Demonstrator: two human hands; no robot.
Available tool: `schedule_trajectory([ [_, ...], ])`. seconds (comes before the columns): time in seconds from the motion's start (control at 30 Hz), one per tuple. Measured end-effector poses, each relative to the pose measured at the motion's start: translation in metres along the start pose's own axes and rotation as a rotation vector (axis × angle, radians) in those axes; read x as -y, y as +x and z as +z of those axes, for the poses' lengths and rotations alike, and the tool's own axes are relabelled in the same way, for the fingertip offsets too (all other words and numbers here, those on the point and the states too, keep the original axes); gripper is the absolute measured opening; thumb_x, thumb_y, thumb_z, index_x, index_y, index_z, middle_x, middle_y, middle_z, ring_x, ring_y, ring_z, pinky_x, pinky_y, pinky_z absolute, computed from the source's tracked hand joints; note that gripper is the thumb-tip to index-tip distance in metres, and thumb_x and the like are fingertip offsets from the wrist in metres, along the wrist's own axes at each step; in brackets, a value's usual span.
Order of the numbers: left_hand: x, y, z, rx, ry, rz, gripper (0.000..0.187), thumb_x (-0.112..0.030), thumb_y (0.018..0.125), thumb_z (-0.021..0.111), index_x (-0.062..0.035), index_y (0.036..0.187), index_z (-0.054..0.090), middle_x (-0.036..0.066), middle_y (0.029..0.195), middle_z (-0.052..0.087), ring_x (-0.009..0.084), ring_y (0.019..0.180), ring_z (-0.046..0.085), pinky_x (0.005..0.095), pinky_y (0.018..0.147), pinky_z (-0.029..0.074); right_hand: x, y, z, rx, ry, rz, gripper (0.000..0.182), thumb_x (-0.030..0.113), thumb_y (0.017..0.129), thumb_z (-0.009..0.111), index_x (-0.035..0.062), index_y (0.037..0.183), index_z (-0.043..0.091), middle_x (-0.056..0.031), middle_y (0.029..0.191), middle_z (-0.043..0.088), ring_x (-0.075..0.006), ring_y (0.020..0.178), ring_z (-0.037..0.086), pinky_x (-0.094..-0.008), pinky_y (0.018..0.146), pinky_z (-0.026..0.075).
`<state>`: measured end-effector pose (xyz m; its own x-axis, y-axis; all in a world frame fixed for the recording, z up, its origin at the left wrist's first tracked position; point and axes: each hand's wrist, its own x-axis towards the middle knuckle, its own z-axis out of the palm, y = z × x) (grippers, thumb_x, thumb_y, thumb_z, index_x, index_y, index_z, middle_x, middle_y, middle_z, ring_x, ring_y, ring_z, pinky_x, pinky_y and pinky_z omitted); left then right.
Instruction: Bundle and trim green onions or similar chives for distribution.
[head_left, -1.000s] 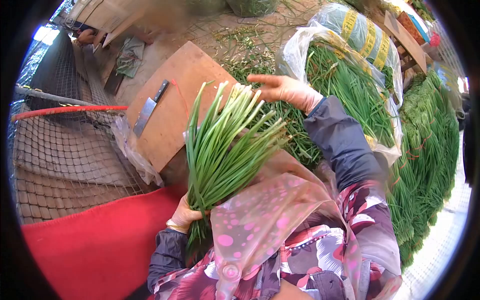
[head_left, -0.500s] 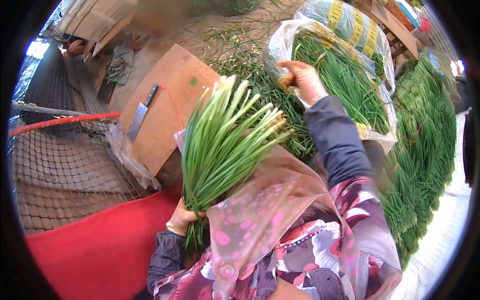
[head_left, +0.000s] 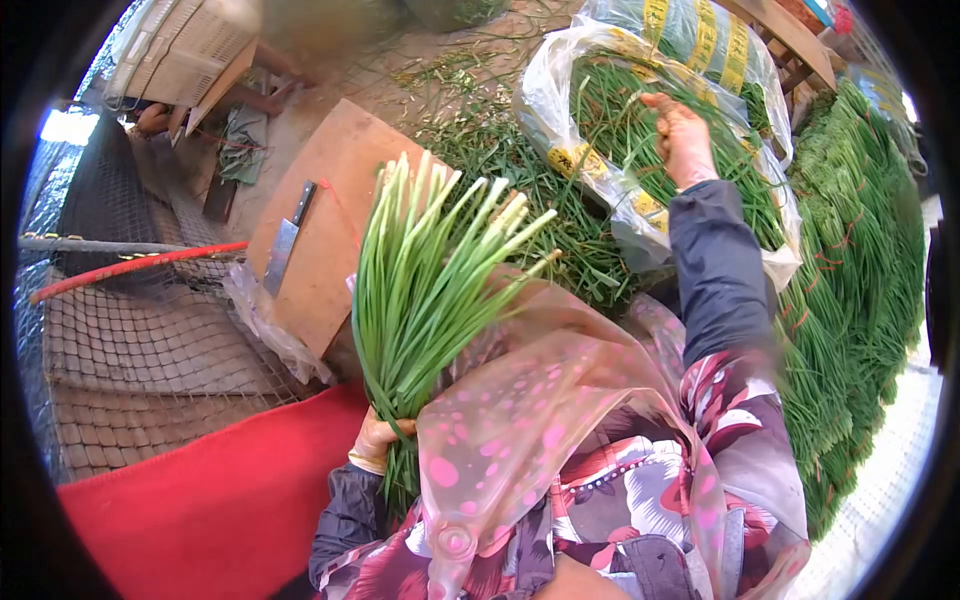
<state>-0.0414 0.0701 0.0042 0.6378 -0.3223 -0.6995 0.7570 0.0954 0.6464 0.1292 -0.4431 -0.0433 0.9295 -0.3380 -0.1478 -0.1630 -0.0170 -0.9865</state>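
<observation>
At the far left, a wire mesh fence [head_left: 130, 330] and a red cloth [head_left: 200, 500] are seen. A cleaver [head_left: 288, 240] lies flat on a wooden board [head_left: 340, 180], well apart from both hands.

Low in the frame, the left hand [head_left: 378, 438] is closed in a fist around the lower stems of a bunch of green chives [head_left: 430, 270]. The bunch is held roughly upright, its cut ends fanned out above the hand and leaning slightly to the right. A pink-spotted clear plastic sheet [head_left: 520, 420] lies over the lap, just beside the hand and touching the bunch's right side.

Further right, the right arm, in a dark sleeve [head_left: 715, 270], is stretched forward and upward. The right hand [head_left: 682, 135] is reached into an open plastic bag of loose chives [head_left: 640, 120], its fingers bent down among the stalks; whether any stalks are actually pinched cannot be told. This hand is well apart from the held bunch.

At the far right, tied bundles of chives [head_left: 860, 260] are piled up.
</observation>
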Motion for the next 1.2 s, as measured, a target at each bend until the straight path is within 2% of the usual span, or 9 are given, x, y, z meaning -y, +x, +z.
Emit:
schedule_trajectory([
  [0.03, 0.001, 0.001, -0.006, -0.015, 0.035, 0.037, 0.049, -0.001, 0.064, 0.07, 0.0028, 0.113, 0.06, 0.01, 0.1, 0.067, 0.0195, 0.088, 0.064, 0.0317, 0.082, 0.051, -0.003, 0.0, 0.003, 0.154, -0.293, -0.062, 0.027, 0.017, 0.089, 0.061, 0.01, 0.115, 0.066, -0.0029, 0.083, 0.067, -0.0106, 0.062, 0.058, -0.023, 0.051, 0.046],
  [0.07, 0.0, 0.002, -0.009, -0.028, 0.07, 0.072, 0.043, -0.001, 0.065, 0.07, 0.0022, 0.107, 0.062, 0.008, 0.094, 0.067, 0.0174, 0.082, 0.063, 0.0299, 0.077, 0.051, -0.003, -0.004, 0.015, 0.278, -0.771, -0.144, 0.041, 0.022, 0.081, 0.067, 0.0082, 0.12, 0.064, -0.0128, 0.114, 0.066, -0.0243, 0.097, 0.066, -0.0318, 0.083, 0.052],
  [0.1, -0.003, 0.002, -0.006, -0.031, 0.07, 0.076, 0.043, -0.001, 0.065, 0.07, 0.0022, 0.107, 0.062, 0.008, 0.094, 0.067, 0.0174, 0.082, 0.063, 0.0299, 0.077, 0.051, 0.01, -0.019, 0.036, 0.274, -0.902, -0.189, 0.045, 0.028, 0.08, 0.069, 0.0118, 0.121, 0.064, -0.0141, 0.12, 0.062, -0.0262, 0.106, 0.063, -0.0326, 0.093, 0.047],
  [0.23, -0.016, 0.006, 0.012, -0.054, 0.114, 0.203, 0.034, -0.002, 0.067, 0.072, 0.0001, 0.1, 0.064, 0.005, 0.085, 0.066, 0.0142, 0.075, 0.061, 0.0271, 0.071, 0.049, 0.045, -0.045, 0.094, 0.419, -0.59, -0.676, 0.049, 0.044, 0.075, 0.074, 0.0076, 0.107, 0.07, -0.0164, 0.118, 0.063, -0.0281, 0.106, 0.061, -0.0343, 0.091, 0.048],
  [0.4, -0.021, 0.004, 0.017, -0.053, 0.167, 0.251, 0.035, -0.003, 0.067, 0.073, -0.0009, 0.1, 0.064, 0.004, 0.086, 0.065, 0.0138, 0.078, 0.061, 0.0264, 0.074, 0.048, 0.048, -0.047, 0.125, 0.769, -0.557, -0.024, 0.052, 0.048, 0.078, 0.073, 0.0036, 0.105, 0.07, -0.0143, 0.099, 0.07, -0.0239, 0.096, 0.064, -0.0339, 0.086, 0.048],
  [0.63, -0.016, 0.008, 0.011, -0.044, 0.239, 0.281, 0.044, -0.002, 0.069, 0.075, -0.0009, 0.111, 0.06, 0.003, 0.098, 0.065, 0.0114, 0.085, 0.06, 0.0265, 0.079, 0.047, 0.016, -0.047, 0.13, 0.813, -0.719, -0.062, 0.05, 0.038, 0.069, 0.081, 0.0045, 0.104, 0.07, -0.0113, 0.093, 0.071, -0.0209, 0.092, 0.065, -0.0318, 0.085, 0.048],
  [0.77, -0.013, 0.008, 0.008, -0.07, 0.268, 0.282, 0.046, -0.002, 0.069, 0.075, -0.0021, 0.113, 0.059, 0.002, 0.098, 0.065, 0.0106, 0.084, 0.059, 0.0259, 0.079, 0.047, 0.01, -0.051, 0.125, 0.824, -0.412, 0.098, 0.034, 0.024, 0.075, 0.078, 0.0045, 0.101, 0.069, -0.0077, 0.089, 0.07, -0.0149, 0.083, 0.062, -0.0307, 0.079, 0.048],
  [1.03, -0.012, 0.008, 0.006, -0.059, 0.236, 0.25, 0.049, -0.003, 0.068, 0.075, -0.0034, 0.114, 0.059, 0.001, 0.095, 0.064, 0.0104, 0.082, 0.058, 0.0258, 0.077, 0.048, 0.015, -0.064, 0.128, 0.688, -0.695, -0.043, 0.03, 0.026, 0.08, 0.075, 0.0026, 0.097, 0.068, -0.011, 0.086, 0.069, -0.0158, 0.082, 0.062, -0.0327, 0.077, 0.048],
  [1.2, -0.008, 0.006, 0.006, -0.065, 0.222, 0.259, 0.047, -0.006, 0.067, 0.076, -0.0034, 0.11, 0.06, 0.002, 0.093, 0.065, 0.0118, 0.082, 0.059, 0.027, 0.077, 0.048, 0.001, -0.063, 0.115, 0.575, 0.278, 0.158, 0.027, 0.023, 0.086, 0.066, -0.0015, 0.096, 0.068, -0.0076, 0.09, 0.07, -0.0159, 0.086, 0.064, -0.0289, 0.082, 0.048],
])
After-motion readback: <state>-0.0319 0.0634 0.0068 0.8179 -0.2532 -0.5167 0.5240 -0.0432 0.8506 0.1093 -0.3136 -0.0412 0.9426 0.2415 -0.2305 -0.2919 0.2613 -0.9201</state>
